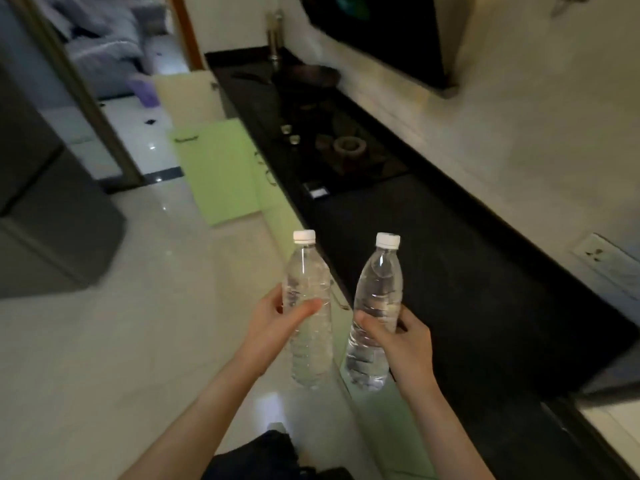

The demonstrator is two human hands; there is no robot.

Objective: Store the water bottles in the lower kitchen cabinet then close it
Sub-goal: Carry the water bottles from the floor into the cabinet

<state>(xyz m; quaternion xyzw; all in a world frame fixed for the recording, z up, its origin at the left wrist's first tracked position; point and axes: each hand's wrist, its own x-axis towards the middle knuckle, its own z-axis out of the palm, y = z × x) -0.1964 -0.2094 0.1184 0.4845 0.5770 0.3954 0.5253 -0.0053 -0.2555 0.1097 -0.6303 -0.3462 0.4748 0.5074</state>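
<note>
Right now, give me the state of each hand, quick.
Left hand: closed around the left water bottle, cap up.
Right hand: closed around the right water bottle, cap up.

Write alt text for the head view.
Each hand holds a clear, white-capped water bottle upright: left hand, left bottle, right hand, right bottle. Ahead, a green lower cabinet door stands open beside a black counter.
</note>
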